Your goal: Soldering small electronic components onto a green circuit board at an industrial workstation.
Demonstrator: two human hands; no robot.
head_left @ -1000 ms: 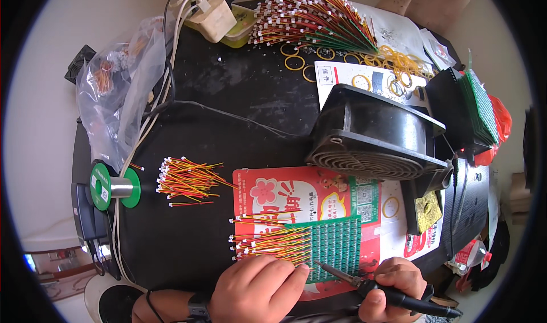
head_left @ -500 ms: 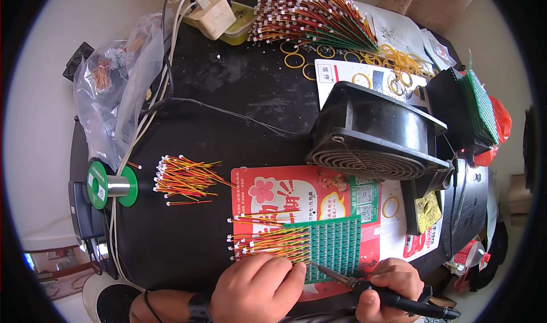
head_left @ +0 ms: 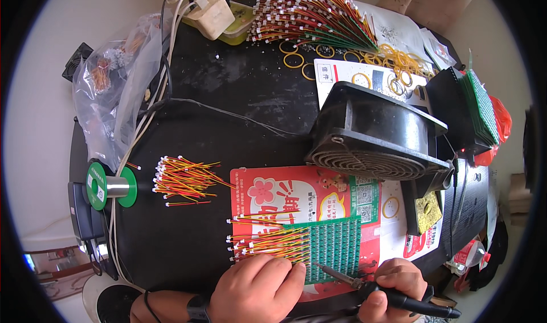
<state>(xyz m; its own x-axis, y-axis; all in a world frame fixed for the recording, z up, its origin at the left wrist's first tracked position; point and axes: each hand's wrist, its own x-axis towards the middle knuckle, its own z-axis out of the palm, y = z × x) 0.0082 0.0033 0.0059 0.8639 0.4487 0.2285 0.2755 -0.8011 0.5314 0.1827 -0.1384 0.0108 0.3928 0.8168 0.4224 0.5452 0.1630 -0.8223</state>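
Left hand [head_left: 256, 286] lies palm-down with fingers curled on the lower edge of a green circuit board [head_left: 330, 249], pinning the red-and-yellow wire leads [head_left: 262, 243] fanned along the board's left side. Right hand [head_left: 393, 289] is closed around a soldering iron [head_left: 364, 286], tip resting on the board's lower right. The board sits on a red printed sheet [head_left: 285, 192] on the black surface [head_left: 228, 106], below a black fan [head_left: 376, 135]. A loose wire bundle [head_left: 185, 180] and green solder spool [head_left: 108, 185] lie to the left.

Green perforated circuit board [head_left: 333, 249]; red-yellow wire leads [head_left: 268, 243]; red flowered printed card [head_left: 285, 194]; black slatted fan [head_left: 376, 137]; black table [head_left: 228, 95]; green solder spool [head_left: 108, 186].
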